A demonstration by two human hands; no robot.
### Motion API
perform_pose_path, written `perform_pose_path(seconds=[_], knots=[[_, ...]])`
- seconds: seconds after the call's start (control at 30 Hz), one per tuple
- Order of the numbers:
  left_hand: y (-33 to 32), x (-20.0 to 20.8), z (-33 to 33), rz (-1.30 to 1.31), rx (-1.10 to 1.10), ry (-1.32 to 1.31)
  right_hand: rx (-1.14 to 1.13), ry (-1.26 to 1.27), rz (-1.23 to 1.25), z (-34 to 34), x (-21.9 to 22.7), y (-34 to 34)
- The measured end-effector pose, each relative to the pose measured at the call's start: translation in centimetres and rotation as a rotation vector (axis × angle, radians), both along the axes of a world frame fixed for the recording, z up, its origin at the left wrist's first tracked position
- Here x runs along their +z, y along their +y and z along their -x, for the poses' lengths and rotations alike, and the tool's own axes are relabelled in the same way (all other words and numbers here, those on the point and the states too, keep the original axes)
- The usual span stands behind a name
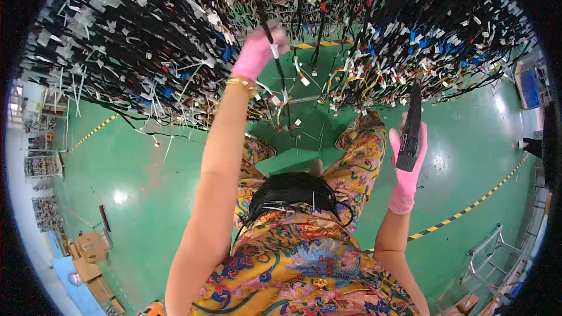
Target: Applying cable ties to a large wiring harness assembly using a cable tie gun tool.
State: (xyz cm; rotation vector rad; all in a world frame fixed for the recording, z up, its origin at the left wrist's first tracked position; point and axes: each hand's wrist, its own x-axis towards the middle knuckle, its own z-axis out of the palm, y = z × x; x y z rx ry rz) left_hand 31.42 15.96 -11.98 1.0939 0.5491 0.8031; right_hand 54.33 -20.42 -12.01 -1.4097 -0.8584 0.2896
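My left hand (260, 51), in a pink glove, is closed around a hanging black wire harness (280, 73) with white connectors along it. Below the hand, the harness's lower end dangles above the floor between my feet. On the right, my pink-gloved right hand (417, 158) grips a black cable tie gun (411, 134), its narrow nose pointing away from me toward the hanging wires. At my waist sits a black mesh pouch (290, 193) with thin white cable ties showing on it.
Dense bundles of black wire harnesses (129, 29) hang across the far side, both left and right. Yellow-black floor tape (468, 209) crosses the green floor (146, 199). Cardboard boxes (88, 260) stand at lower left, a metal cart frame (489, 257) at lower right.
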Motion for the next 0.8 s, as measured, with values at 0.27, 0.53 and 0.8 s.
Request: perform_pose_path(seconds=[0.27,0.53,0.8], knots=[[3.5,-13.1,-4.9,-0.748,-0.207,0.884,0.006,-0.154,0.208,-0.5,-0.4,-1.3],[-5.5,-16.6,2.9,-0.146,-0.060,0.508,0.108,0.133,0.363,2.7,-0.8,-1.8],[-15.0,-12.8,8.5,0.184,-0.004,0.481,0.345,-0.100,0.360,5.7,-1.0,0.0]])
